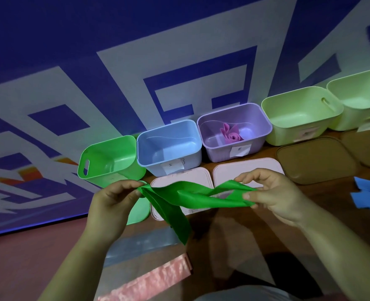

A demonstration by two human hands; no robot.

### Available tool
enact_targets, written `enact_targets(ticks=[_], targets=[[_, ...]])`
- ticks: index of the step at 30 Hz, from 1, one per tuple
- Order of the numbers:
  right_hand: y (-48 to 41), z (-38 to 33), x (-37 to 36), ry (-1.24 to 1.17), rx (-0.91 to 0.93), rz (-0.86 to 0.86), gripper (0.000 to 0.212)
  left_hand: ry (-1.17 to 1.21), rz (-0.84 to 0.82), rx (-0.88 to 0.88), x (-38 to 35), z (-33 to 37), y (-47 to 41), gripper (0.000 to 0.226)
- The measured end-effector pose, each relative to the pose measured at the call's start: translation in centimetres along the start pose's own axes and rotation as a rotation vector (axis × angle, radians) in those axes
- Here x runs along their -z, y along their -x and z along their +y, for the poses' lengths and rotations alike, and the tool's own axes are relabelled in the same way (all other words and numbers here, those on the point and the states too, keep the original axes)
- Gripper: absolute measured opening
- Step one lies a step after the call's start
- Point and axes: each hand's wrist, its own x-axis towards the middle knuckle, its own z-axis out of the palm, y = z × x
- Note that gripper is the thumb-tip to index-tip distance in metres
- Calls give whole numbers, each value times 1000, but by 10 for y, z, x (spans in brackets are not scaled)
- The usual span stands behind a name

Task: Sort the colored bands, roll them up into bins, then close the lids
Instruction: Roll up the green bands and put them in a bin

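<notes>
A green band (179, 199) stretches between both hands above the table, one loose end hanging down toward me. My left hand (112, 196) pinches its left end; my right hand (273, 194) pinches its right end. Behind them stands a row of open bins: a green bin (105, 161) tipped on its side, a blue bin (171, 146), a purple bin (234, 131) with a rolled pink band (231, 134) inside, and two light green bins (299, 114) (362, 98).
Lids lie in front of the bins: a green lid (139, 211), two pale pink lids (198, 178) (249, 168), two brown lids (316, 159). A blue band (368, 195) lies at the right edge. A pink strip (149, 281) lies near me. A blue patterned wall stands behind.
</notes>
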Motion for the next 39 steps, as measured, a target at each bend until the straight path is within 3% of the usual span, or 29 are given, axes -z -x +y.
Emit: enact_targets(ticks=[4, 8, 19, 25, 28, 31, 39], targets=[[0, -3, 0, 3, 27, 10, 31, -9, 7, 11, 1, -2, -1, 20], [1, 0, 5, -14, -9, -61, 37, -5, 15, 33, 1, -5, -3, 17], [-4, -13, 2, 452, 30, 72, 22, 7, 42, 96, 3, -8, -3, 17], [-1, -14, 1, 200, 26, 65, 15, -16, 37, 96, 3, -8, -2, 18], [1, -12, 4, 130, 30, 7, 26, -22, 42, 97, 1, -7, -2, 18], [2, -11, 3, 193, 23, -1, 38, -3, 42, 97, 1, -8, -3, 19], [0, -18, -1, 419, 76, 33, 19, 14, 36, 95, -2, -7, -2, 23]])
